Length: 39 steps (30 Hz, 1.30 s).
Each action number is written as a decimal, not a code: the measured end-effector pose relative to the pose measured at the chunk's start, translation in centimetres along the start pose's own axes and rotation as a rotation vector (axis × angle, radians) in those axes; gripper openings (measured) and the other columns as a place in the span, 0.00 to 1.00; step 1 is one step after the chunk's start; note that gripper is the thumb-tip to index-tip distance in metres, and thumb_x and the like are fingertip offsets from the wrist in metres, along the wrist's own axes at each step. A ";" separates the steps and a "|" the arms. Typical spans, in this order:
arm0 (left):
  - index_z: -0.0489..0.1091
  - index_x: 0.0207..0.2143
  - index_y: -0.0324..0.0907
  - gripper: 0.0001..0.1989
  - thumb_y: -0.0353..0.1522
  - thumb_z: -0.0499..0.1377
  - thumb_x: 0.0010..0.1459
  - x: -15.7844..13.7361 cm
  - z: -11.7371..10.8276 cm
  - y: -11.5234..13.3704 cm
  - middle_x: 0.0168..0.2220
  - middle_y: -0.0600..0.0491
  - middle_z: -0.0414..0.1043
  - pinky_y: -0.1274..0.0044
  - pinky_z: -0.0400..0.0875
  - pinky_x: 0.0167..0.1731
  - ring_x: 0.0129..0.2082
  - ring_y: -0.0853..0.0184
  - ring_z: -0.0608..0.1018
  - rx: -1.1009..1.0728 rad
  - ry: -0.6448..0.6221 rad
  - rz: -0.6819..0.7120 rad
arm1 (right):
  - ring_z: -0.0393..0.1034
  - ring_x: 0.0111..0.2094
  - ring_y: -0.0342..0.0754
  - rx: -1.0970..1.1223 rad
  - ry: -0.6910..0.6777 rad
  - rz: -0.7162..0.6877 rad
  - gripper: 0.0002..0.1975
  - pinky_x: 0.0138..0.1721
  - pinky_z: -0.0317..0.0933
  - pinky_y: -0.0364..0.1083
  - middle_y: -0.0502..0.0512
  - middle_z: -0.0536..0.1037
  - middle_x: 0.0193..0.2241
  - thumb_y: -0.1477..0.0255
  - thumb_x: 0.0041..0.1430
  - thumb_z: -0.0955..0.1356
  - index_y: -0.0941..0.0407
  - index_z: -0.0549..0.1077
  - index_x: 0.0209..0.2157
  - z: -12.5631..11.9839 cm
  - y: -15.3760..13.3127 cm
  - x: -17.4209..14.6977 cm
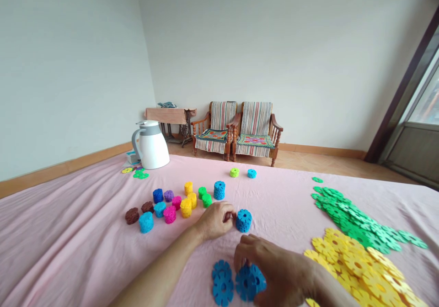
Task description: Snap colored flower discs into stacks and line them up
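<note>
My left hand [216, 220] is curled beside a round stack of blue flower-shaped plastic discs [243, 221], its fingertips right at the stack's left side. Whether anything is between those fingers is hidden. Lower down, my right hand [274, 268] reaches over loose blue discs [245, 283], fingers and thumb apart on either side of them and partly covering them. More loose blue discs [222, 288] lie flat just to the left. Another blue stack [219, 190] stands beyond my left hand.
Short disc stacks stand at left, including brown [132, 215], light blue [146, 222], pink [169, 214] and yellow [186, 208]. Green discs [350, 215] and yellow discs [360, 266] are heaped at right. A white jug [152, 149] stands on the pink cloth [85, 234]; two chairs [255, 133] are behind.
</note>
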<state>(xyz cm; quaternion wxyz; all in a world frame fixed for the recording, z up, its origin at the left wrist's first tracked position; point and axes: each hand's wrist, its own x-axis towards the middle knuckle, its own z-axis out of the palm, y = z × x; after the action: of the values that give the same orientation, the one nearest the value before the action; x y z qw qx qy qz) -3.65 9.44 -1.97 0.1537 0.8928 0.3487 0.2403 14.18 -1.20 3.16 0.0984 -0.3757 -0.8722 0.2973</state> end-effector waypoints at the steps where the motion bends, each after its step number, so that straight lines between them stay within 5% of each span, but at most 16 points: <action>1: 0.69 0.26 0.39 0.10 0.21 0.51 0.43 0.0 0.0 0.0 0.23 0.57 0.65 0.82 0.56 0.24 0.24 0.73 0.66 0.000 -0.008 -0.005 | 0.64 0.38 0.46 0.035 0.062 0.013 0.23 0.40 0.59 0.44 0.51 0.70 0.37 0.79 0.35 0.69 0.54 0.68 0.39 0.0 0.4 0.1; 6: 0.70 0.28 0.39 0.11 0.21 0.51 0.43 0.0 -0.1 0.1 0.24 0.57 0.65 0.82 0.57 0.25 0.24 0.72 0.66 -0.016 -0.018 -0.002 | 0.63 0.30 0.42 0.093 0.581 0.143 0.13 0.33 0.59 0.43 0.50 0.69 0.31 0.79 0.43 0.65 0.55 0.64 0.35 0.2 2.7 2.1; 9: 0.70 0.28 0.39 0.12 0.20 0.50 0.42 -0.1 -0.1 0.1 0.24 0.56 0.66 0.82 0.58 0.25 0.25 0.72 0.67 -0.025 -0.008 0.020 | 0.63 0.28 0.42 0.110 0.780 0.261 0.12 0.32 0.60 0.44 0.51 0.69 0.32 0.76 0.44 0.65 0.55 0.63 0.34 0.8 4.2 3.5; 25: 0.70 0.28 0.40 0.12 0.21 0.51 0.42 -0.1 -0.3 0.2 0.24 0.56 0.65 0.82 0.57 0.24 0.24 0.72 0.67 -0.028 -0.014 0.001 | 0.65 0.33 0.45 0.097 0.841 0.272 0.14 0.35 0.61 0.46 0.53 0.69 0.36 0.71 0.46 0.68 0.56 0.66 0.36 1.0 5.7 4.1; 27: 0.70 0.28 0.40 0.12 0.21 0.51 0.42 0.0 -0.3 0.2 0.24 0.56 0.66 0.82 0.58 0.25 0.25 0.71 0.67 -0.028 -0.022 0.001 | 0.65 0.31 0.44 0.090 0.803 0.274 0.08 0.33 0.60 0.44 0.52 0.70 0.31 0.69 0.49 0.66 0.56 0.67 0.32 0.1 4.9 3.0; 30: 0.70 0.28 0.40 0.12 0.21 0.51 0.41 0.0 -0.3 0.2 0.25 0.56 0.66 0.82 0.58 0.26 0.26 0.71 0.68 -0.026 -0.034 0.002 | 0.65 0.28 0.42 0.125 0.474 0.184 0.03 0.29 0.58 0.41 0.48 0.70 0.27 0.73 0.48 0.66 0.56 0.69 0.29 -1.1 3.5 0.9; 34: 0.70 0.28 0.39 0.12 0.21 0.51 0.42 0.1 -0.3 0.3 0.24 0.56 0.66 0.82 0.57 0.25 0.25 0.71 0.67 -0.020 -0.041 -0.009 | 0.65 0.32 0.43 0.098 0.060 0.078 0.21 0.30 0.58 0.40 0.49 0.70 0.34 0.78 0.36 0.70 0.53 0.70 0.37 -1.1 2.1 -0.9; 39: 0.69 0.27 0.39 0.11 0.21 0.51 0.42 0.0 -0.3 0.3 0.23 0.57 0.64 0.82 0.56 0.24 0.23 0.72 0.65 -0.014 -0.029 -0.004 | 0.62 0.32 0.43 0.001 -0.028 0.106 0.25 0.30 0.56 0.41 0.48 0.69 0.34 0.76 0.32 0.72 0.53 0.69 0.38 0.0 2.1 -0.7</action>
<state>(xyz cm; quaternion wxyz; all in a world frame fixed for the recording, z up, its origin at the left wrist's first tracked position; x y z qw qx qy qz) -3.62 9.25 -1.54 0.1655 0.8944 0.3467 0.2293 15.90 -0.55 1.93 0.0705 -0.4172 -0.8522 0.3078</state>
